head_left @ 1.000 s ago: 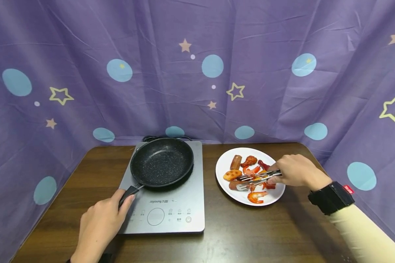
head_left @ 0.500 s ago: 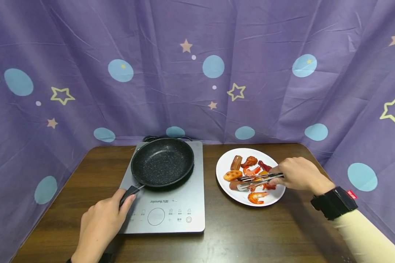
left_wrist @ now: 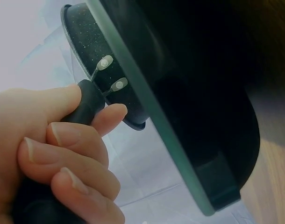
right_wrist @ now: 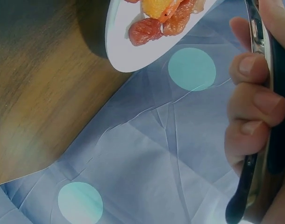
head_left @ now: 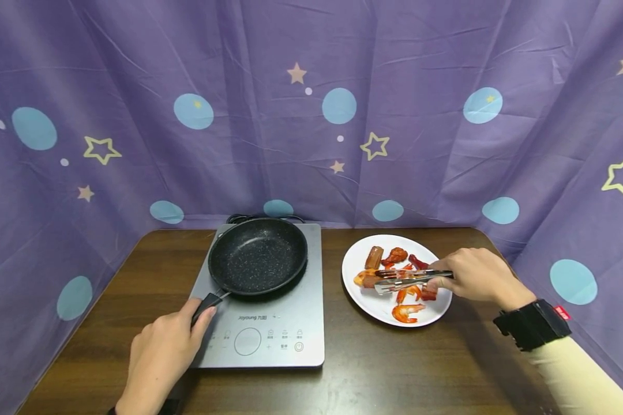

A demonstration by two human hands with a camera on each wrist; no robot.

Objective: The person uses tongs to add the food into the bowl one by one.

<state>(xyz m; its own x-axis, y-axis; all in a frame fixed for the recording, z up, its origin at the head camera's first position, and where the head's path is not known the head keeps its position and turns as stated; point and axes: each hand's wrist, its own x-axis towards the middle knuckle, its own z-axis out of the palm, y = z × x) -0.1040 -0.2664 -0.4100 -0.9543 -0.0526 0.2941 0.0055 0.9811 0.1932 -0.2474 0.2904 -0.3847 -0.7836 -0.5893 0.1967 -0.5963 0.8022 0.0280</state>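
Note:
My left hand [head_left: 163, 346] grips the black handle [left_wrist: 86, 102] of a speckled frying pan [head_left: 256, 256]. Inside the pan only its bare dark surface shows. Over the white plate [head_left: 352, 262] at the right, my right hand [head_left: 480, 275] holds metal tongs [right_wrist: 273, 112] with black grips. Between the tong tips is a brown sausage piece [head_left: 370, 282], which overlaps a yellow browned piece [head_left: 360, 279]. Also on the plate are another brown sausage piece [head_left: 374, 257], a drumstick [head_left: 394, 256], a dark red piece [head_left: 417, 263] and shrimp [head_left: 407, 313].
Under the pan is a silver induction cooktop [head_left: 308, 323], with touch controls toward the front. Its black cord [head_left: 239, 219] lies behind it. The brown wooden table [head_left: 374, 369] ends at a purple patterned curtain [head_left: 270, 144].
The tongs have closed in and risen slightly, and the sausage piece has shifted up with them, now covering part of the yellow piece. My left hand stays on the pan handle.

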